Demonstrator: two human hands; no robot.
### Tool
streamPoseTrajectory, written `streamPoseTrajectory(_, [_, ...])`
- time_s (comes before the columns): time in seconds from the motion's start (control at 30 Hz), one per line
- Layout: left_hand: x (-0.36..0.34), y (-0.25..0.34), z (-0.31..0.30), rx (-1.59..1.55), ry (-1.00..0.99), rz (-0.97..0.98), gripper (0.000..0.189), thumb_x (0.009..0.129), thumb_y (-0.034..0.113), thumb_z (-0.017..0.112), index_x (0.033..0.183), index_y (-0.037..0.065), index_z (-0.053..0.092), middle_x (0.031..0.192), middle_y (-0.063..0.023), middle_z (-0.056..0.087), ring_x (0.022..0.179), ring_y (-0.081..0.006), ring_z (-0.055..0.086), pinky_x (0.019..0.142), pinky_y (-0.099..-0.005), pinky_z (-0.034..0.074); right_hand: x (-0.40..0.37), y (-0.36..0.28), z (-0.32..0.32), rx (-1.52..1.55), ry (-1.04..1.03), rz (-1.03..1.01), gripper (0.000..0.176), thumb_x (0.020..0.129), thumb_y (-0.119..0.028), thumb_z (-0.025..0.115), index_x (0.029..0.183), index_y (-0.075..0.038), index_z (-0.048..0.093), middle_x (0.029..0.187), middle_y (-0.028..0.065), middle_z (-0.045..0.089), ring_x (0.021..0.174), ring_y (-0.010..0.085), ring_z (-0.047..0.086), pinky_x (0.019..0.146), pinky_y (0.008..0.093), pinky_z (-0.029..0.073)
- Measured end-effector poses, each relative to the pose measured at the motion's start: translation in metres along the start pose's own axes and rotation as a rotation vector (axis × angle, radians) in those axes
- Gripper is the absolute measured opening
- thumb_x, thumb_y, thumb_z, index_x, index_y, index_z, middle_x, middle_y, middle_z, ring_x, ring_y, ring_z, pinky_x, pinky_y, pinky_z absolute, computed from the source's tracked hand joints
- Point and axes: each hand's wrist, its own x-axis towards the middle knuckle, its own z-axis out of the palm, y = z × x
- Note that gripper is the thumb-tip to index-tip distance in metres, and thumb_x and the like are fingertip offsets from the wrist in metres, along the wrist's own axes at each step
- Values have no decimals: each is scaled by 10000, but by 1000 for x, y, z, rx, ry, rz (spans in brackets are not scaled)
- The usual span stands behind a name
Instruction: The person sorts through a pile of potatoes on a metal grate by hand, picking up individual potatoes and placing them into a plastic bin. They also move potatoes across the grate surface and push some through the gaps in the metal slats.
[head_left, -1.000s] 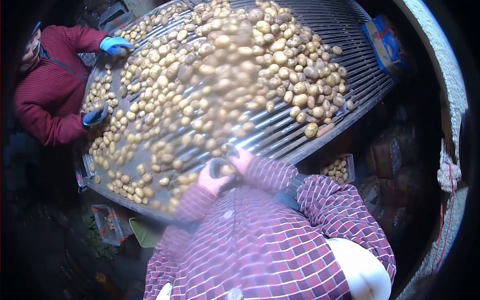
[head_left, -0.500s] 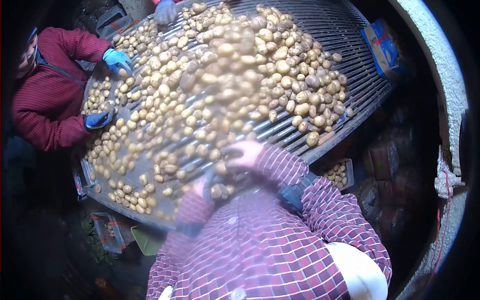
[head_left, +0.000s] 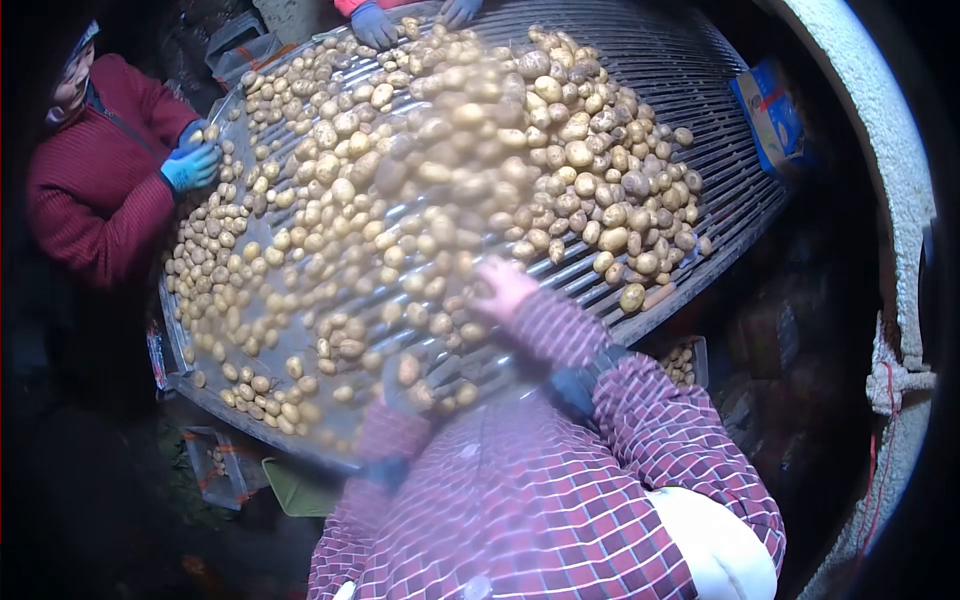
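Potatoes (head_left: 620,190) lie heaped over a slatted metal table (head_left: 690,60), thickest at the centre and right. My right hand (head_left: 503,290), bare, reaches over the near middle of the slats with its fingers spread against the potatoes there. My left hand (head_left: 402,388) is lower and to the left, near the table's near edge, beside a few potatoes. A blur covers its fingers, so their pose and whatever they touch cannot be made out. The middle of the view is hazy.
At the left a person in a dark red jacket (head_left: 80,200) has gloved hands (head_left: 190,165) together. Another person's gloved hands (head_left: 375,25) are at the far edge. A blue carton (head_left: 768,115) stands at the right; crates (head_left: 215,468) sit below the near-left edge.
My right hand has moved slightly up and right. The left person's hands have drawn back and come together. A second gloved hand has appeared at the far edge.
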Motion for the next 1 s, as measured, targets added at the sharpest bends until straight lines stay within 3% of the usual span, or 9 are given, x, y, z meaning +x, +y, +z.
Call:
streamPoseTrajectory(0.1, [35, -67, -75, -510, -152, -37, 448, 1010, 346, 446, 1315, 19, 460, 1300, -171, 514, 1186, -332, 544, 918, -460, 527, -31, -16, 15, 146, -113, -106, 594, 852, -379, 678, 1352, -95, 531, 1291, 181, 575, 1203, 297, 557, 1033, 386, 450])
streamPoseTrajectory(0.2, [47, -95, -102, -362, -157, 38, 442, 991, 384, 498, 1285, 54, 481, 1242, -157, 517, 1171, -350, 543, 869, -503, 546, -53, -50, 3, 114, -398, -352, 530, 849, -369, 674, 1307, -120, 581, 1334, 179, 558, 1188, 328, 568, 1020, 408, 461])
streamPoseTrajectory(0.3, [36, -84, -97, -42, -76, 44, 448, 970, 395, 542, 1290, 85, 491, 1263, -152, 507, 1135, -349, 567, 805, -485, 575, -39, -28, -15, -421, -97, -842, 424, 853, -344, 654, 1218, -128, 651, 1291, 175, 598, 1144, 316, 602, 982, 394, 487])
streamPoseTrajectory(0.37, [14, -61, -82, -95, -68, -34, 529, 961, 462, 526, 1319, 74, 480, 1326, -174, 487, 1155, -356, 557, 794, -500, 569, -15, -30, -42, 195, -166, 6, 335, 868, -306, 628, 1140, -120, 690, 1202, 176, 649, 1096, 286, 634, 941, 392, 510])
streamPoseTrajectory(0.43, [6, -60, -77, -183, -53, -62, 624, 955, 534, 490, 1349, 51, 462, 1375, -198, 473, 1175, -361, 547, 790, -518, 558, 32, 23, -26, 128, 209, 47, 336, 881, -296, 614, 1152, -108, 679, 1131, 179, 676, 1036, 276, 663, 928, 408, 516])
streamPoseTrajectory(0.67, [-4, -52, -69, -135, -62, -139, 516, 954, 418, 556, 1287, 29, 497, 1259, -205, 542, 1134, -353, 558, 807, -512, 549, 68, -20, 22, -451, 126, 138, 292, 929, -185, 488, 1188, -76, 568, 1111, 203, 666, 1025, 375, 652, 924, 439, 505])
streamPoseTrajectory(0.83, [-13, -35, -39, -320, -113, -4, 464, 1021, 310, 389, 1369, 8, 437, 1130, -206, 629, 1036, -314, 645, 852, -335, 553, 24, -29, 10, 15, 5, 45, 369, 886, -276, 600, 1168, -40, 566, 1114, 217, 652, 1051, 354, 634, 934, 431, 501])
streamPoseTrajectory(0.93, [-28, -1, -1, -343, -44, -13, 547, 1007, 357, 443, 1448, 47, 349, 1212, -205, 592, 1027, -311, 640, 809, -346, 567, -5, -19, 27, 266, -209, -146, 505, 776, -325, 744, 1166, -39, 597, 1169, 188, 626, 1122, 293, 595, 982, 380, 474])
streamPoseTrajectory(1.0, [-27, -1, -1, -339, -51, -42, 550, 1005, 359, 450, 1449, 49, 348, 1210, -202, 590, 1019, -306, 639, 801, -344, 567, -14, -22, 16, 112, -169, -177, 436, 793, -319, 729, 1123, -45, 646, 1121, 168, 649, 1081, 269, 615, 965, 370, 475])
